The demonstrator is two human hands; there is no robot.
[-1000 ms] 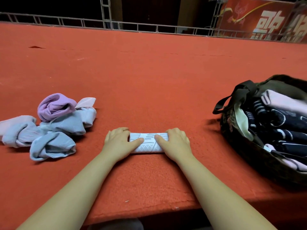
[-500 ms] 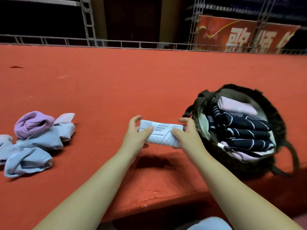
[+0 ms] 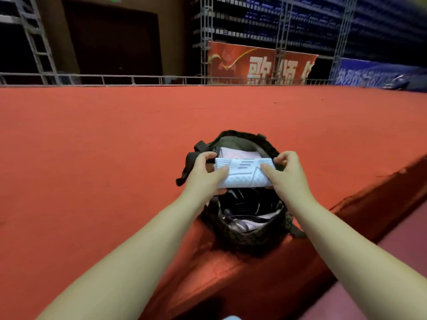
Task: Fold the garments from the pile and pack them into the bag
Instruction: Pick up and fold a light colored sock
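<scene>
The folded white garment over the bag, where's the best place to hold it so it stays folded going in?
By its two short ends, one from each side, as the left hand and right hand do now. The folded white garment is a long flat bundle lying crosswise over the bag, so thumbs on top and fingers beneath should keep the layers together.

Single head-mounted wide-angle view, looking forward and down from above the near edge of the red carpeted platform (image 3: 92,158). Both forearms enter from 5 and 7 o'clock and converge at centre frame, close to the lens. The open bag (image 3: 245,229) sits just below centre; railing (image 3: 138,77) and banner (image 3: 258,63) lie far off toward 12 o'clock. Straight lines bow at the periphery.
</scene>
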